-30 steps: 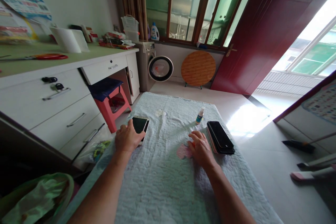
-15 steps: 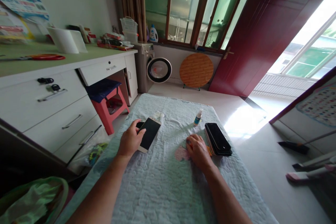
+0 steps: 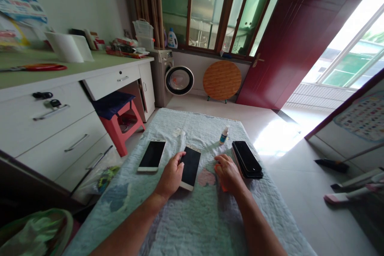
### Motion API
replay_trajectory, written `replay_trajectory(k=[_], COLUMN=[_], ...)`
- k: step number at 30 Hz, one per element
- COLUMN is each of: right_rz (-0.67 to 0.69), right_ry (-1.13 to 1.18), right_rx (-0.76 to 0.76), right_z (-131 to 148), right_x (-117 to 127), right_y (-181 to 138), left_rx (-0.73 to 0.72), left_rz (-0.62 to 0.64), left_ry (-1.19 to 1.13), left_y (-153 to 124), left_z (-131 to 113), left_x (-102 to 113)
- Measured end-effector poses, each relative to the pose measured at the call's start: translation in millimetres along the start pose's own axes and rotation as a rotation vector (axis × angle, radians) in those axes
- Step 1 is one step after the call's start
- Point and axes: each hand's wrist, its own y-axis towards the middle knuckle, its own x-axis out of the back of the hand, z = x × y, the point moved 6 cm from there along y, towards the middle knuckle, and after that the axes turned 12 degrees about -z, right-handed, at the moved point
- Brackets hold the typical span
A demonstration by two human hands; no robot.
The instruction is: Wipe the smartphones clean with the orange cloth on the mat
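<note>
My left hand (image 3: 173,174) is closed on the left edge of a smartphone (image 3: 191,168) with a dark screen and a pale gold frame. Another smartphone (image 3: 152,155), white-framed with its screen up, lies on the quilted cover to the left of that hand. My right hand (image 3: 228,173) has its fingers curled around a small orange thing, mostly hidden under the palm. Just right of this hand sits a stack of dark smartphones (image 3: 247,158). A small spray bottle (image 3: 223,136) with a white cap stands beyond the right hand.
A pale blue quilted cover (image 3: 192,224) spreads over the surface under my hands. To the left are a white desk with drawers (image 3: 60,120) and a red stool (image 3: 120,124). A washing machine (image 3: 163,72) with an open door and a round wooden tabletop (image 3: 222,81) stand farther back.
My left hand has moved right with the held smartphone. The white-framed smartphone, partly covered before, now lies apart on the left. Orange now shows under my right hand's left side.
</note>
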Motion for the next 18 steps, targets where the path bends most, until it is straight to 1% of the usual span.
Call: replay_trajectory(k=[4,10,12,16,18], right_rz=[-0.003,0.050,0.050,0.032,0.011], right_ry=[-0.038,-0.161,-0.183,-0.187,-0.131], right_rx=[-0.016,0.016,0.032,0.027,0.010], right_z=[-6,-6,-5,-6,-7], right_x=[7,9,9,8,8], right_y=[1,-3,-4,-2,-2], left_rx=[-0.004,-0.072,-0.080,-0.139,-0.176], left_rz=[0.078,0.140,0.165,0.192,0.201], left_ry=[0.037,0.243,0.267,0.274,0.281], left_y=[-2,-7,-9,-13,-14], left_z=[-2,-8,-8,-13,-15], left_x=[-3,-3,-4,-5,-6])
